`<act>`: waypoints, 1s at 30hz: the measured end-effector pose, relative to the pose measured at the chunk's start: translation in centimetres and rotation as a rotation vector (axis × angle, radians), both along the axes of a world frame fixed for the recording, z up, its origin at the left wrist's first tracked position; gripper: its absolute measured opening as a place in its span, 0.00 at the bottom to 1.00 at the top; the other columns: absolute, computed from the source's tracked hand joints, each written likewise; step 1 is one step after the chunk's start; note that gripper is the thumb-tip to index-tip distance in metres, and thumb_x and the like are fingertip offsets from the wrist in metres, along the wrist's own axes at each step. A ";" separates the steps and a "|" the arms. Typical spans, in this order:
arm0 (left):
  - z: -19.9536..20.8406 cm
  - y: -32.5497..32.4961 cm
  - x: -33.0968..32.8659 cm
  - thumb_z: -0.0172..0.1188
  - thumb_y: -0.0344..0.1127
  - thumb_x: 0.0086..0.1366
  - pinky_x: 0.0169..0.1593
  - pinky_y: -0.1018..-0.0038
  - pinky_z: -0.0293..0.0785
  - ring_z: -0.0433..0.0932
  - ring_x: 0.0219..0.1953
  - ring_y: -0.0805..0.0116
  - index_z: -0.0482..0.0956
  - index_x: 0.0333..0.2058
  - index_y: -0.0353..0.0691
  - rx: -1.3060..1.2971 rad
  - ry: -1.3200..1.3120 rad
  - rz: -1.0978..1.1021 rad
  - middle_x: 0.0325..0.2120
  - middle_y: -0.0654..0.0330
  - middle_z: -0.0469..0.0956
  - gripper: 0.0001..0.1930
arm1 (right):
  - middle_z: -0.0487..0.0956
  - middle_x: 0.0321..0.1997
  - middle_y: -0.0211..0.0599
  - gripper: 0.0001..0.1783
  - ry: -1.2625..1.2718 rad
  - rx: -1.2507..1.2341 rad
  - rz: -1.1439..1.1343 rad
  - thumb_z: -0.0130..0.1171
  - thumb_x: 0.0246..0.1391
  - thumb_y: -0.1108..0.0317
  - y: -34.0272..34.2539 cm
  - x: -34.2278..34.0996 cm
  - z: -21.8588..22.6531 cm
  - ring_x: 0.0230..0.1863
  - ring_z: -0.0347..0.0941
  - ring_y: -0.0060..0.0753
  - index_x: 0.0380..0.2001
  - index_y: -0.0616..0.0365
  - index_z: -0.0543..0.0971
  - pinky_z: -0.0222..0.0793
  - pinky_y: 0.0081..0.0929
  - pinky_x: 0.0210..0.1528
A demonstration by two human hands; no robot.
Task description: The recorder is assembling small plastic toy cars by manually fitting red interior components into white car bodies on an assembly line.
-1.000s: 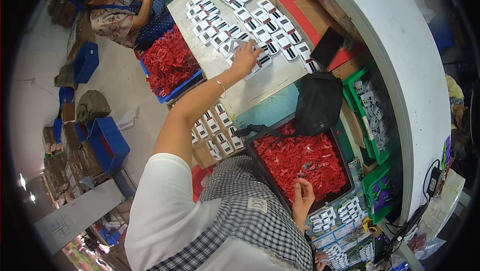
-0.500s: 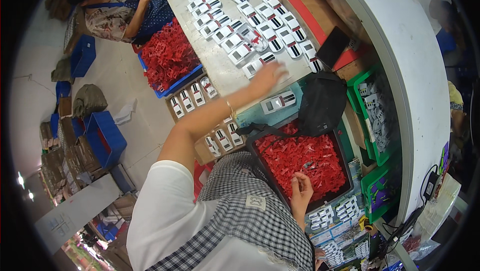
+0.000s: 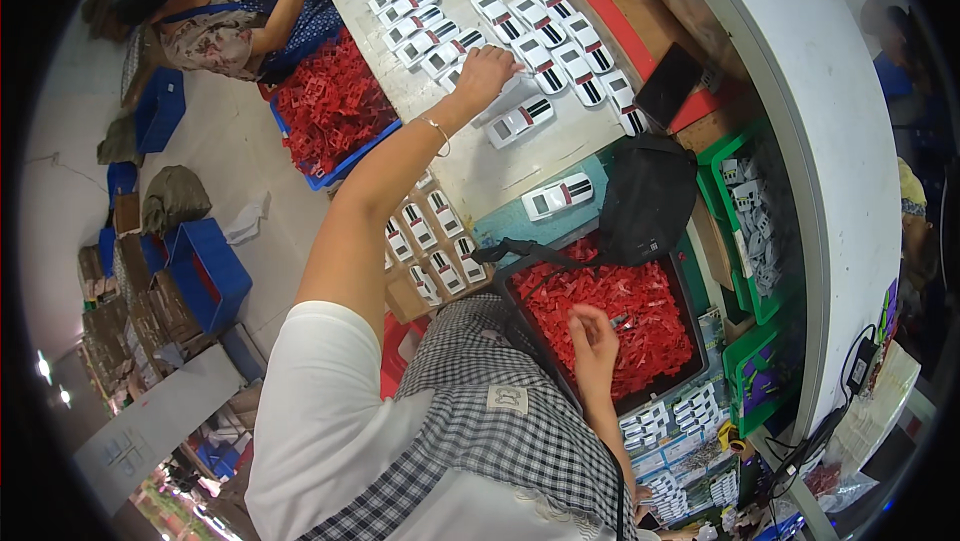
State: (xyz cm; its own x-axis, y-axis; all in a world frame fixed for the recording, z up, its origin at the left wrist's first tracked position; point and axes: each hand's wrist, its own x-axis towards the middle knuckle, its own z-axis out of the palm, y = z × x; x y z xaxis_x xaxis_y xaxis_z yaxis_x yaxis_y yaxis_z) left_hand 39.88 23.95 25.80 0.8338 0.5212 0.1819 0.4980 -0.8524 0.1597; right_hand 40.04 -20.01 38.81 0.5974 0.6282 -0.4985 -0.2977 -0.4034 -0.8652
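Observation:
My left hand reaches far over the pale worktop, fingers bent down and closed around a white toy car body, which is blurred and partly hidden. Rows of white toy car bodies with dark stripes stand around it. One white car rests just nearer than that hand. Another single car sits on the green-blue mat at the near edge. My right hand hovers over a black tray heaped with small red plastic parts; its fingers are loosely curved and apart, with nothing visible in them.
A black bag lies beside the tray, its strap across the tray's edge. At left stand a cardboard box of cars and a blue crate of red parts. Green bins line the right. A co-worker works at far left.
My left hand has moved left and farther away, onto a car among the rows. My right hand has risen a little over the red parts, and its fingers have loosened.

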 end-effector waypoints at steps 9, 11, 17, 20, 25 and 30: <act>-1.0 -11.5 -0.1 0.47 0.52 0.66 0.38 0.56 0.71 0.76 0.32 0.45 0.72 0.41 0.36 -0.893 -0.101 0.240 0.31 0.45 0.76 0.22 | 0.65 0.59 0.46 0.39 0.102 0.114 -0.102 0.52 0.55 0.79 14.3 0.2 -10.6 0.57 0.65 0.37 0.66 0.61 0.47 0.63 0.27 0.56; -0.3 -13.6 -0.6 0.55 0.51 0.61 0.43 0.59 0.71 0.74 0.43 0.50 0.68 0.48 0.40 -0.702 -0.049 0.133 0.49 0.48 0.69 0.24 | 0.62 0.61 0.49 0.43 0.012 -0.011 -0.295 0.51 0.52 0.81 15.9 0.5 -12.8 0.59 0.63 0.40 0.67 0.62 0.41 0.60 0.29 0.58; -0.7 -13.1 -3.8 0.60 0.47 0.55 0.57 0.50 0.58 0.60 0.58 0.49 0.68 0.54 0.49 -0.170 -0.053 -0.085 0.58 0.55 0.61 0.27 | 0.58 0.62 0.48 0.45 0.157 -0.073 -0.417 0.51 0.49 0.81 17.4 0.9 -13.8 0.57 0.62 0.38 0.67 0.59 0.42 0.62 0.29 0.54; -2.4 -10.5 -3.8 0.59 0.45 0.57 0.59 0.45 0.53 0.57 0.60 0.48 0.72 0.51 0.54 -0.143 -0.076 0.083 0.59 0.58 0.61 0.22 | 0.59 0.61 0.49 0.45 0.175 -0.050 -0.396 0.53 0.49 0.81 18.6 0.6 -14.0 0.54 0.62 0.38 0.67 0.52 0.44 0.62 0.32 0.54; -2.3 -7.4 -4.5 0.64 0.35 0.51 0.57 0.55 0.59 0.60 0.57 0.49 0.73 0.47 0.46 -0.187 -0.255 0.071 0.55 0.55 0.63 0.22 | 0.56 0.59 0.48 0.43 -0.043 -0.152 -0.296 0.56 0.50 0.79 19.9 -0.3 -14.3 0.55 0.60 0.37 0.66 0.53 0.47 0.60 0.31 0.56; 0.4 -10.6 -7.2 0.67 0.34 0.48 0.54 0.61 0.65 0.64 0.53 0.48 0.68 0.52 0.45 -0.489 -0.170 -0.029 0.53 0.50 0.63 0.31 | 0.56 0.60 0.48 0.42 -0.038 -0.123 -0.307 0.56 0.50 0.79 18.7 -0.5 -15.4 0.55 0.60 0.38 0.66 0.56 0.48 0.60 0.32 0.56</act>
